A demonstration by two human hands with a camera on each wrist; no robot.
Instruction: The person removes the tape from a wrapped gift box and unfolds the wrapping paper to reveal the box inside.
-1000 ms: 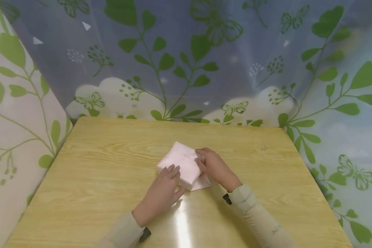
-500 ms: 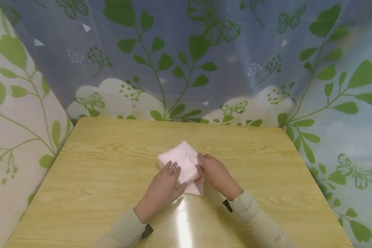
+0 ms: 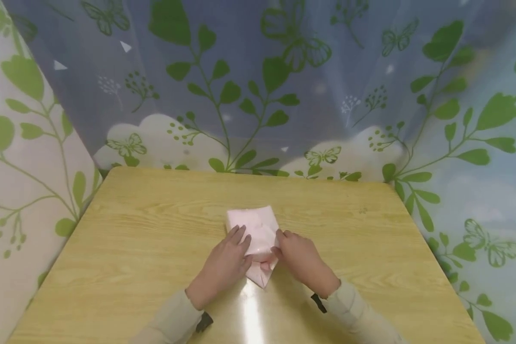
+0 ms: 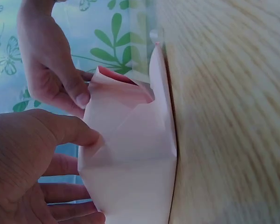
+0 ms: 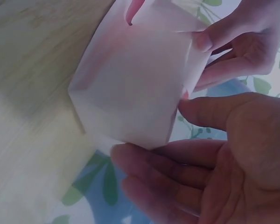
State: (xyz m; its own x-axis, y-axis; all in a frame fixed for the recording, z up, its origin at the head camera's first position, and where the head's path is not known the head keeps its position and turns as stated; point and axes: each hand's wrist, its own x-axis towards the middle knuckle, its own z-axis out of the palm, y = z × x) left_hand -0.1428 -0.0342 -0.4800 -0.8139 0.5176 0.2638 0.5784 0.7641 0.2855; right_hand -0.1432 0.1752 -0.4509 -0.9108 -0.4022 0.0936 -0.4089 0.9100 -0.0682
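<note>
Pale pink paper box (image 3: pixel 261 233) sits just below centre of the head frame, flat on the wood-grain tabletop (image 3: pixel 146 248). Versus 1.0 s ago: box is turned clockwise; far side now runs roughly level instead of coming to a corner. Loose end flap (image 3: pixel 258 275) swings from lower right round to the bottom, pointed tip toward bottom of frame. Right hand (image 3: pixel 304 260) is slightly lower; left hand (image 3: pixel 222 267) holds about the same spot.

Left: fingers spread and near straight on the top, thumb against the near edge. Right: pinches the box's right edge, thumb above, fingers down the side.

Edges: box is well apart from all visible table edges. Bare wood shows left, right and beyond it. Far table edge runs along the foot of the leaf-print backdrop (image 3: pixel 249 28). Hands flank the flap closely.

Hidden: underside and most of the interior; only a darker pink gap shows at the flap end. Left wrist view crops the box at bottom, right wrist view at top. Sleeves (image 3: pixel 361 310) run off the bottom. Glare (image 3: pixel 252 317) washes out wood below the flap.
</note>
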